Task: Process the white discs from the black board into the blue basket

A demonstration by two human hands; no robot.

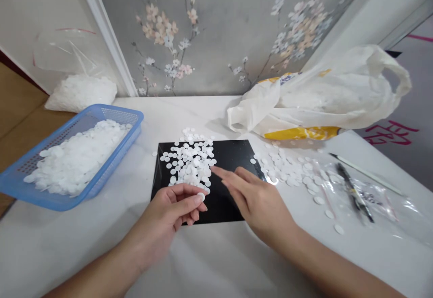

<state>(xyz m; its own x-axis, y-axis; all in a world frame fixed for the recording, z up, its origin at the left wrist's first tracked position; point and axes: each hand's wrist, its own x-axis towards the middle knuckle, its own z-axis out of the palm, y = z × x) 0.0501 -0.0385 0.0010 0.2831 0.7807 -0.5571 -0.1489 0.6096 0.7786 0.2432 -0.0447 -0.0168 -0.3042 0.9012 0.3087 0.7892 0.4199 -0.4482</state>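
A black mat (233, 153) lies on the white table (209, 262), with a heap of several small white discs (191, 162) on its left half. My left hand (172, 217) hovers at the mat's near edge, fingers curled, pinching one white disc (201, 196) between thumb and fingertips. My right hand (253, 196) rests over the mat's right part, fingers stretched out flat, the index tip touching the edge of the heap.
A blue basket (98, 181) full of white discs stands at the left. A clear bag of discs (79, 91) sits behind it. More loose discs (287, 167) lie right of the mat, beside a white plastic bag (324, 95), tweezers (355, 194) and clear small bags (375, 199).
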